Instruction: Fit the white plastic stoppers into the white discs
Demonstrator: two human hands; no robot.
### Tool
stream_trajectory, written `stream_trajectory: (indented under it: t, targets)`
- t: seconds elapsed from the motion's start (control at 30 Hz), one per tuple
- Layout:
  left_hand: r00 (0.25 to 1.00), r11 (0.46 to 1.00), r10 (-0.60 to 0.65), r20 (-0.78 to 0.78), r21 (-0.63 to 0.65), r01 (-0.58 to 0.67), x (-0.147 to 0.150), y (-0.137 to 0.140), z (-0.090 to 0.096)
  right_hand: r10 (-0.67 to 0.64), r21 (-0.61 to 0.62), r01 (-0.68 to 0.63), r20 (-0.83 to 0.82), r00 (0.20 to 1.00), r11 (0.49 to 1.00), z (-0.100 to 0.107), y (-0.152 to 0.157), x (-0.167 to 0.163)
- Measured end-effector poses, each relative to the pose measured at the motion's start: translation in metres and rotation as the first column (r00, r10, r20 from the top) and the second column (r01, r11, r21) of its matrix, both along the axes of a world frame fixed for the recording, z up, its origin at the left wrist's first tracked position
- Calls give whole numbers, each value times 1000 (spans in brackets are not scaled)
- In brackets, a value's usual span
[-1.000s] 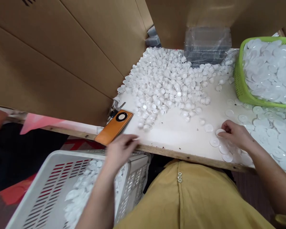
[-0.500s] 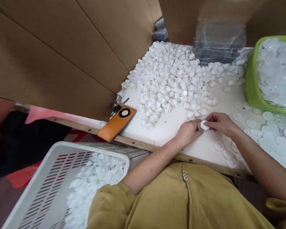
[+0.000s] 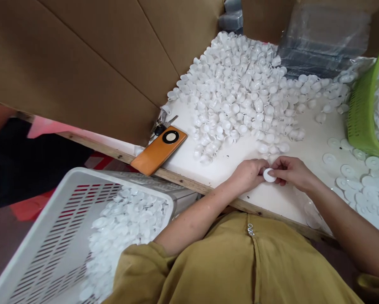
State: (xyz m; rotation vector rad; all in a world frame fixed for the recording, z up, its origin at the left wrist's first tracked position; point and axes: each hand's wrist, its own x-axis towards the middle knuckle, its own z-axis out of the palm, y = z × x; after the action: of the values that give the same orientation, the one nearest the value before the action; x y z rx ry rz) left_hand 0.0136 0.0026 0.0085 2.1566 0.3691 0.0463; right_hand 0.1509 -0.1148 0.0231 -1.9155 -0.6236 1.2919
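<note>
Brown cardboard (image 3: 107,63) is standing at ten o'clock from the hands, and a white slotted crate (image 3: 82,176) is sitting low at about eight o'clock, holding many small white pieces (image 3: 129,223). An orange phone (image 3: 156,154) is lying at nine o'clock on the white tabletop (image 3: 181,162), with keys (image 3: 160,128) resting just beside its upper end. At eleven o'clock, white cup-shaped pieces (image 3: 236,93) are lying in a wide heap. The left hand (image 3: 248,174) is curling inward, its fingertips meeting the near side of a white disc (image 3: 269,175); whether it is also gripping something behind them, I cannot tell. The disc is facing up between the two hands, near the table's front edge. The right hand (image 3: 292,172) is pinching it between thumb and bent fingers from three o'clock. A plastic-wrapped stack (image 3: 319,52) is standing at one o'clock, a green basket (image 3: 362,112) is holding more white pieces at two, and loose discs (image 3: 369,183) are lying scattered at three.
</note>
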Motion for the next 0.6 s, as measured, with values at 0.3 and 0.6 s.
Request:
stream_trajectory:
  t: [0.3,0.6]
  targets:
    - [987,992,-117,-112,-55,112,-4,15,14,119,-38,-116,97,988,992,-2,0,-4]
    - [935,981,-187,-300,-8,194,15,24,21,186,-144,-183,10,982,972,7,12,3]
